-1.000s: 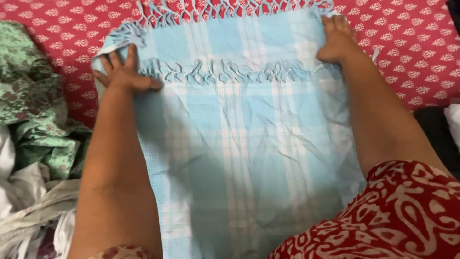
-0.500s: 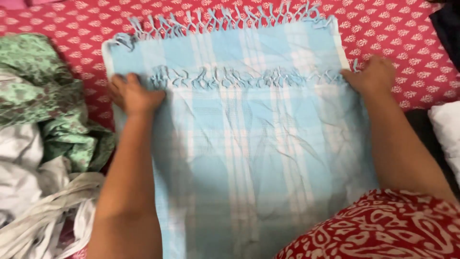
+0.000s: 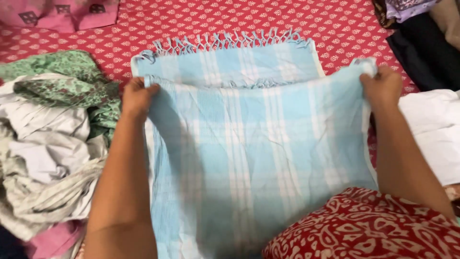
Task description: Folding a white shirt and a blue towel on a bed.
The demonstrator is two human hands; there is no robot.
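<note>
A light blue towel (image 3: pixel 254 144) with white checks and a fringed far edge lies on a red patterned bedsheet (image 3: pixel 191 24). My left hand (image 3: pixel 136 96) grips the towel's upper layer at its left corner. My right hand (image 3: pixel 383 86) grips the same layer at its right corner. Both corners are lifted off the lower layer, whose fringe shows beyond them. A red and white printed garment (image 3: pixel 364 230) on my body covers the towel's near right part.
A heap of green, white and pink clothes (image 3: pixel 48 144) lies at the left. White cloth (image 3: pixel 436 134) lies at the right edge, with dark clothes (image 3: pixel 421 43) at the top right. Pink fabric (image 3: pixel 62 12) sits at the top left.
My hands, which pressed flat on the towel's fold a second ago, have closed on the upper layer's corners and raised them toward me. The view has shifted slightly.
</note>
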